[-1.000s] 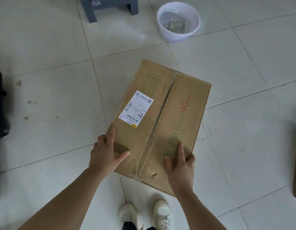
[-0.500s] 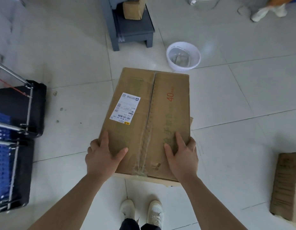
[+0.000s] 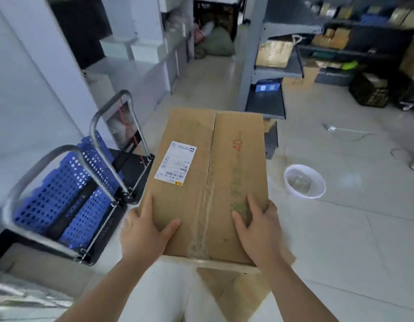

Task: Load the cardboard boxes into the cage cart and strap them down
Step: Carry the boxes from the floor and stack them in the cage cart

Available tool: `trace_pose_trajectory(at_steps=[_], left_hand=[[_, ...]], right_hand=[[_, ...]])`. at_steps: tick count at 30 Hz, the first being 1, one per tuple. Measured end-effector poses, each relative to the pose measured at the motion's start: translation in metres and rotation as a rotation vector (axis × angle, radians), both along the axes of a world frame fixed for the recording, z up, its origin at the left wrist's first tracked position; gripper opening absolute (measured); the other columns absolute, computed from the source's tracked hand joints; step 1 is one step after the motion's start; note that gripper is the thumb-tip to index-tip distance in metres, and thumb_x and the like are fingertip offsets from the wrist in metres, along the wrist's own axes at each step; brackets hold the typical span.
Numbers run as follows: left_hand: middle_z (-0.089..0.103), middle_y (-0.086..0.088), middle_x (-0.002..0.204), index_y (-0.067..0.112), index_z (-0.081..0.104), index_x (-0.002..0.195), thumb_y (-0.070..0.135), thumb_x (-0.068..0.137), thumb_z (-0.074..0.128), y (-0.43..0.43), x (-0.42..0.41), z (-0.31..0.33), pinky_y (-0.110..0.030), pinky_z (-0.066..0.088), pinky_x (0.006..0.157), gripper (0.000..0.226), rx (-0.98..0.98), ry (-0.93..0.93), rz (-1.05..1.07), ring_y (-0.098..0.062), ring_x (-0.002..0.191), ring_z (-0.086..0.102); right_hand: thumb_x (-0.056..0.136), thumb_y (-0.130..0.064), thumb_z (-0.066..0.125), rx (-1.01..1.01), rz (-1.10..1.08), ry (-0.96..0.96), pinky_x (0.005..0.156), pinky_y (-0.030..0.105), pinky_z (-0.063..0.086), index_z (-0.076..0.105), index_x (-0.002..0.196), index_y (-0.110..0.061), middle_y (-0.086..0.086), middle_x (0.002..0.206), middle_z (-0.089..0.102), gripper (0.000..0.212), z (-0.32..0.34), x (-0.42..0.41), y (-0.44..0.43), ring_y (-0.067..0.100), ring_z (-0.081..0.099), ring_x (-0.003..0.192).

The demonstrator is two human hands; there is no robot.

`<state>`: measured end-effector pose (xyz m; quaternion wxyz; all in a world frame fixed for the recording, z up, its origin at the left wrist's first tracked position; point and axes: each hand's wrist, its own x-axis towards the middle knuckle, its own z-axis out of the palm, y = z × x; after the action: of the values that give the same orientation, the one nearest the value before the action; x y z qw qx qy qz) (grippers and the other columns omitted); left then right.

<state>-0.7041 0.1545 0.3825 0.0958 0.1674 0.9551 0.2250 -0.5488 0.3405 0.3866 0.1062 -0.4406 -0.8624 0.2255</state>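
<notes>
Clamped at near corners by left hand (image 3: 143, 231) and right hand (image 3: 259, 228), thumbs flat on top, fingers curled over sides: rectangular, tape-seamed cardboard box (image 3: 208, 182), held in the air. Left of box: cage cart (image 3: 68, 194), steel tubing, perforated blue panels. Right of box: round white basket (image 3: 304, 181). Lifted higher than before, cart nearer.

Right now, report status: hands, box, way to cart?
Left hand and right hand grip cardboard box, off floor. Cage cart at left. No obstacle seen between.
</notes>
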Motion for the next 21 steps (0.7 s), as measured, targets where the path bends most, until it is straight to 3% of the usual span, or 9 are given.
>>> trace_pose_trajectory(at_steps=[10, 21], left_hand=[[0.041, -0.011, 0.131, 0.035, 0.016, 0.148, 0.078, 0.070, 0.051, -0.146, 0.049, 0.093, -0.042, 0.037, 0.101, 0.096, 0.128, 0.147, 0.477, -0.031, 0.123, 0.042], [0.042, -0.012, 0.131, 0.037, 0.018, 0.147, 0.083, 0.066, 0.047, -0.345, 0.106, 0.143, -0.043, 0.034, 0.103, 0.097, 0.119, 0.271, 0.982, -0.033, 0.126, 0.041]], right_hand=[[0.086, -0.062, 0.046, 0.110, 0.463, 0.128, 0.100, 0.037, 0.042, 0.030, 0.146, -0.036, 0.012, 0.146, 0.028, 0.067, 0.104, -0.057, -0.095, 0.028, 0.041, 0.127], [0.084, -0.059, 0.053, 0.122, 0.961, 0.294, 0.094, 0.039, 0.045, 0.038, 0.143, -0.030, 0.018, 0.139, 0.038, 0.067, 0.161, -0.116, -0.297, 0.032, 0.047, 0.122]])
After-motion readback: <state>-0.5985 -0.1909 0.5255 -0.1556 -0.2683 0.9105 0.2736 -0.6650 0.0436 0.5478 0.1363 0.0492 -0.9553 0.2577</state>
